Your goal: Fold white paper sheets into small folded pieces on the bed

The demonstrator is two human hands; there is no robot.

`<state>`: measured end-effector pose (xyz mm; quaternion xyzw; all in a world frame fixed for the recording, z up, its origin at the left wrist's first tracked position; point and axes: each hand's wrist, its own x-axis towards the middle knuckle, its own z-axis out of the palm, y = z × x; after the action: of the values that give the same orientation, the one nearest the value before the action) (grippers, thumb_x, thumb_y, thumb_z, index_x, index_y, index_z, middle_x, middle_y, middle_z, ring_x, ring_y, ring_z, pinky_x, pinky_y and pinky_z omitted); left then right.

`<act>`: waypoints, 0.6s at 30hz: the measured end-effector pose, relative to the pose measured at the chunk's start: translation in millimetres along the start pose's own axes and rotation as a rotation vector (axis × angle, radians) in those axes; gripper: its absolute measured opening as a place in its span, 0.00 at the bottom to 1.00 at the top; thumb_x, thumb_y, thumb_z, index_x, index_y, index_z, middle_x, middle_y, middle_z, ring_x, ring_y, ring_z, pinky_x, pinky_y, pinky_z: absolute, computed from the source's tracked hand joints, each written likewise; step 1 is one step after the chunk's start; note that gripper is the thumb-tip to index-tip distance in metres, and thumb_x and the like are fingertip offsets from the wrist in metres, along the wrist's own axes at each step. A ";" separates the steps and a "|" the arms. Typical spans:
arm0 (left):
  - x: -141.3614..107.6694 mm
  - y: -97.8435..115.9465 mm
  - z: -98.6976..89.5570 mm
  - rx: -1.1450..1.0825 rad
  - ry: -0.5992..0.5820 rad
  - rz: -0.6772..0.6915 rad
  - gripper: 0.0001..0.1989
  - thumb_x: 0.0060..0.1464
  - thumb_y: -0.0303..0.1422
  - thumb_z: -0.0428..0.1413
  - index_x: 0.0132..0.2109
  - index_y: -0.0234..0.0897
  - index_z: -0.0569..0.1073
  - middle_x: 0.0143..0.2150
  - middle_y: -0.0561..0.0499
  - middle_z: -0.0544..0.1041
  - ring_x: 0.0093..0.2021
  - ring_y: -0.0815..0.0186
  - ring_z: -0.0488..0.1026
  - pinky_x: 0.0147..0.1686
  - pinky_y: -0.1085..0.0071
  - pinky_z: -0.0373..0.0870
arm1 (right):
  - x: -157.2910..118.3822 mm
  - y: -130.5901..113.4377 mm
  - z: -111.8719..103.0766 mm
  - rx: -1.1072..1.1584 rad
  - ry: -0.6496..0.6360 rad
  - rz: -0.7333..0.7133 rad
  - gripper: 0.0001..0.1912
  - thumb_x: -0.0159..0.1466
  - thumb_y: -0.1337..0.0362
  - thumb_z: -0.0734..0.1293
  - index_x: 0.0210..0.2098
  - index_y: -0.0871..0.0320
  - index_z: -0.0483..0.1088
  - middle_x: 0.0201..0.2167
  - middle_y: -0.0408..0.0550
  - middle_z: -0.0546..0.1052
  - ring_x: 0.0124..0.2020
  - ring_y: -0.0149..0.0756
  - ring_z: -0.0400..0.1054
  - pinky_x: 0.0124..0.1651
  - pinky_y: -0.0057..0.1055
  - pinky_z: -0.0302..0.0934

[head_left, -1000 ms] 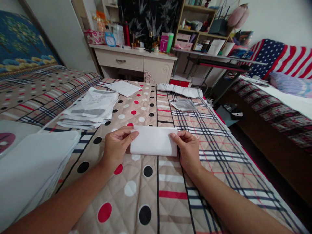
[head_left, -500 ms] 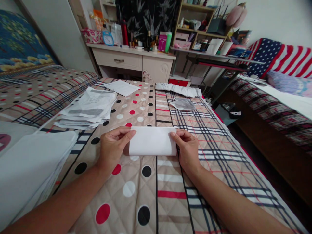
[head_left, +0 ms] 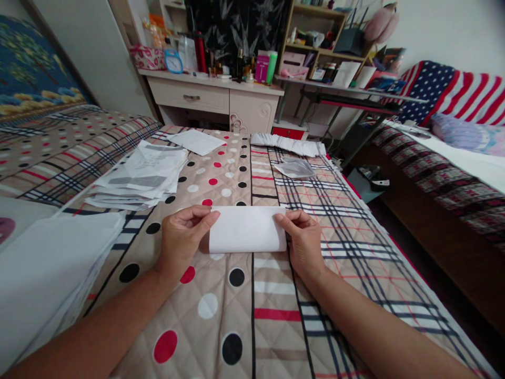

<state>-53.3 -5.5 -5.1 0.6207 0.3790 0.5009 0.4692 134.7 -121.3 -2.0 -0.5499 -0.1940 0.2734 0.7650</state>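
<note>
A folded sheet of white paper [head_left: 248, 230] is held level just over the patterned bedspread [head_left: 272, 326]. Its near edge looks like a rounded fold. My left hand [head_left: 183, 237] pinches the upper left corner, thumb on top and fingers beneath. At the opposite corner my right hand [head_left: 303, 234] grips the paper the same way. The fingers under the sheet are partly hidden. Left of my left hand lies a stack of printed papers [head_left: 138, 176], and nearer to me a pile of white sheets [head_left: 55, 268].
Farther up the bed lie a white paper [head_left: 197, 142], a silvery-grey packet [head_left: 295, 168] and a long folded white strip [head_left: 288, 143]. A white dresser [head_left: 189, 95] stands beyond the bed. To the right, a second bed [head_left: 437, 173] lies past a gap.
The view has shifted very slightly. Both hands keep the same grip on the folded paper, which looks the same.
</note>
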 end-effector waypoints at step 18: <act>0.0 0.8 -0.5 0.011 -0.004 0.039 0.06 0.44 0.35 0.66 0.27 0.38 0.78 0.28 0.53 0.78 0.29 0.68 0.74 0.30 0.73 0.71 | -0.7 -1.7 -0.1 -0.015 0.006 -0.013 0.15 0.44 0.63 0.79 0.22 0.58 0.70 0.21 0.38 0.71 0.24 0.27 0.61 0.28 0.26 0.55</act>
<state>-53.7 -5.6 -4.4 0.6313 0.3687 0.5066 0.4570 134.6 -122.2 -0.4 -0.5554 -0.1973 0.2653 0.7630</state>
